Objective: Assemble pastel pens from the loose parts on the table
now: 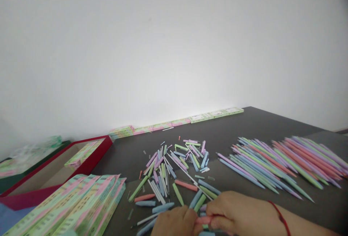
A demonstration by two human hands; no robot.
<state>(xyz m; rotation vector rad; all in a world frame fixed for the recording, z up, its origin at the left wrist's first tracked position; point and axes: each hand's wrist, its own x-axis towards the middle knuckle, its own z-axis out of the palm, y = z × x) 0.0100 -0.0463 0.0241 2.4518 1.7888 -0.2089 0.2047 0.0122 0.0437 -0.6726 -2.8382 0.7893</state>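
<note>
Between my hands is a coral pen part (203,220), held at the lower edge of the view. The fingers of my left hand (174,222) are closed at one end of it. My right hand (231,212), with a red cord on the wrist, pinches the other end. Loose pastel pen barrels (178,194) lie just beyond my fingers, mixed with thin white refills (155,192) and small caps. My hands hide some of the parts underneath them.
Long pastel pens (261,163) lie in rows on the dark table (212,131) to the right. Printed cartons (78,207) are stacked at front left, near a red box (92,160). More flat cartons (201,118) line the wall.
</note>
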